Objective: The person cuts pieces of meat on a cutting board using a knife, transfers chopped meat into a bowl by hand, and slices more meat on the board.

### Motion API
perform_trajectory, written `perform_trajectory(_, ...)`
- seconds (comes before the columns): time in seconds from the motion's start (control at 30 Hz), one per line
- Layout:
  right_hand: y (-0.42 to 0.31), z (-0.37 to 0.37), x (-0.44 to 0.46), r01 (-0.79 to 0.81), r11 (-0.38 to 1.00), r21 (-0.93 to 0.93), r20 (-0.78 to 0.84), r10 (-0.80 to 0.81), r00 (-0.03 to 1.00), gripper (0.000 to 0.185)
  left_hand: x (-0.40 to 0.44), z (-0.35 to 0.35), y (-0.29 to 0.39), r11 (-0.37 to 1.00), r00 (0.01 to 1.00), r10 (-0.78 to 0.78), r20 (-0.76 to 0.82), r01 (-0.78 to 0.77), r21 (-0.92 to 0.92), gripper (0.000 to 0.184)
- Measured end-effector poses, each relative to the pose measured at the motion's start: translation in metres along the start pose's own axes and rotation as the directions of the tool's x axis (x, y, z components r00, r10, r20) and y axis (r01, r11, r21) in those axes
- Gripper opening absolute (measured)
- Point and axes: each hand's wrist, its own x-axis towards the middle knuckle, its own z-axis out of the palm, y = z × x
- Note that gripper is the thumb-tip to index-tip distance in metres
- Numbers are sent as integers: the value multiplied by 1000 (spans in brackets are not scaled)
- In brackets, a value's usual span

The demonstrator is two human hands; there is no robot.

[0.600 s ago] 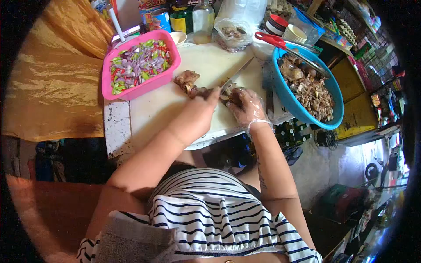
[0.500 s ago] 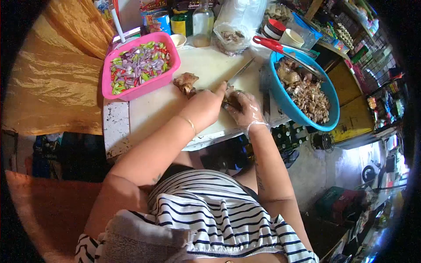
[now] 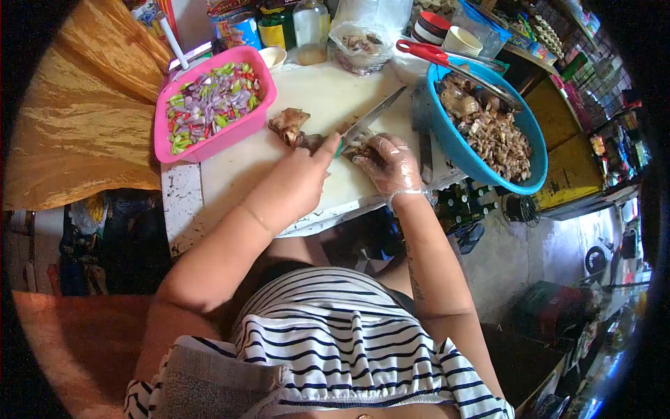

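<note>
My left hand [image 3: 301,178], bare, is closed round the green handle of a knife [image 3: 375,114], its blade pointing up and to the right over the white cutting board [image 3: 241,167]. In a clear plastic glove, my right hand [image 3: 391,162] has its fingers bent over a piece of cooked meat [image 3: 357,148] and presses it on the board beside the blade. Part of that piece is hidden under the fingers. Another browned chunk of meat [image 3: 289,124] lies just beyond my left hand.
A pink tub [image 3: 215,143] of chopped onions and peppers stands left. At right, a blue basin [image 3: 513,183] holds chopped meat, with red-handled tongs [image 3: 422,50] across it. A dark flat blade-like tool [image 3: 426,157] lies near it. Behind stand a bottle [image 3: 311,31] and a plastic bag of meat [image 3: 361,49].
My left hand has drawn back down and left with the knife, so more of the blade and handle shows. My right hand stays on the meat. The view has shifted slightly.
</note>
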Motion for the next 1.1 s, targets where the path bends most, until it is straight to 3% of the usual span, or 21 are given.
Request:
perform_trajectory(0.1, 3, -1, 2, -7, 992, -123, 41, 12, 999, 36, -30, -17, 12, 991, 986, -104, 133, 92, 93, 69)
perform_trajectory(0.2, 4, -3, 4, 3, 997, -74, 51, 1, 999, 34, -49, -29, 11, 988, 975, -123, 188, 102, 117, 70)
perform_trajectory(0.4, 5, -2, 7, -15, 997, -72, 103, 23, 994, 33, 13, 16, 4, 996, 994, -93, 52, 93, -13, 71)
perform_trajectory(0.47, 7, -1, 4, -45, 999, 21, 104, 43, 994, 34, 42, 43, -8, 998, 999, -50, -8, 50, 37, 72)
perform_trajectory(0.5, 10, 0, 3, -57, 996, 66, 102, 50, 994, 34, 50, 42, -4, 998, 999, -25, -41, 27, 63, 72)
perform_trajectory(0.53, 14, 1, 5, 31, 999, 13, 79, -32, 996, 38, 52, 38, -3, 999, 1000, -2, -27, 3, 39, 70)
perform_trajectory(0.6, 13, -1, 2, -11, 996, 84, 56, 6, 998, 43, 51, 27, -5, 999, 999, 37, 12, -37, -7, 65)
perform_trajectory(0.67, 7, -7, -1, -10, 999, 36, 30, 9, 1000, 53, 38, 21, -9, 998, 997, 41, -63, -44, -45, 66)
perform_trajectory(0.83, 0, -8, -1, -37, 995, 88, -11, 38, 999, 43, 5, -9, 13, 998, 991, 19, -135, -28, -63, 65)
perform_trajectory(0.87, -1, -9, -1, -37, 995, 89, 6, 37, 999, 41, 3, -20, 22, 996, 996, -88, 1, 88, -33, 65)
perform_trajectory(0.97, 2, -3, 0, 11, 999, 47, -17, -10, 1000, 32, -1, -15, 19, 992, 986, -125, 107, 125, 5, 66)
perform_trajectory(1.07, 6, -1, -1, 33, 999, -15, -26, -34, 999, 28, -19, -14, 6, 999, 998, -22, 51, 24, -46, 67)
perform_trajectory(1.1, 1, -3, 0, 25, 999, -36, -28, -26, 999, 27, -28, -20, 7, 998, 994, -51, 99, 54, -27, 68)
